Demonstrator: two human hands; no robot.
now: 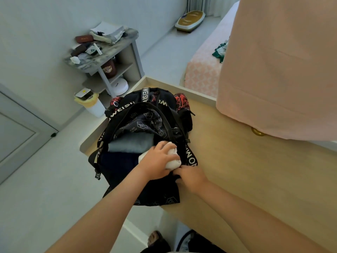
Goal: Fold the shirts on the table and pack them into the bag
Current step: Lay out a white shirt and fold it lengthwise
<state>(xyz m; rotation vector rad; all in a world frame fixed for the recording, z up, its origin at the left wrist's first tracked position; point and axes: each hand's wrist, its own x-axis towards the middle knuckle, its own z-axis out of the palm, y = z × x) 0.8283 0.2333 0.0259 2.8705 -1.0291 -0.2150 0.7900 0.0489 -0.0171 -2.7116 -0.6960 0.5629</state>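
at the corner of the pale wooden table (246, 170), left hand (158, 159) grips a bunched white shirt (172, 152) in the open black backpack (145, 114), right hand (191, 178) pinches its rim; hard stuffing could unfold it.

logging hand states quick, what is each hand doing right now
left hand: grips the white shirt, pushing it into the bag
right hand: fingers curled on the bag's opening edge

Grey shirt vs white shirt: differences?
Grey shirt lies flat, folded, untouched; white shirt is bunched, gripped by the left hand. Grey shirt sits at the far side of the opening; white shirt at its right edge. Both are inside the bag.
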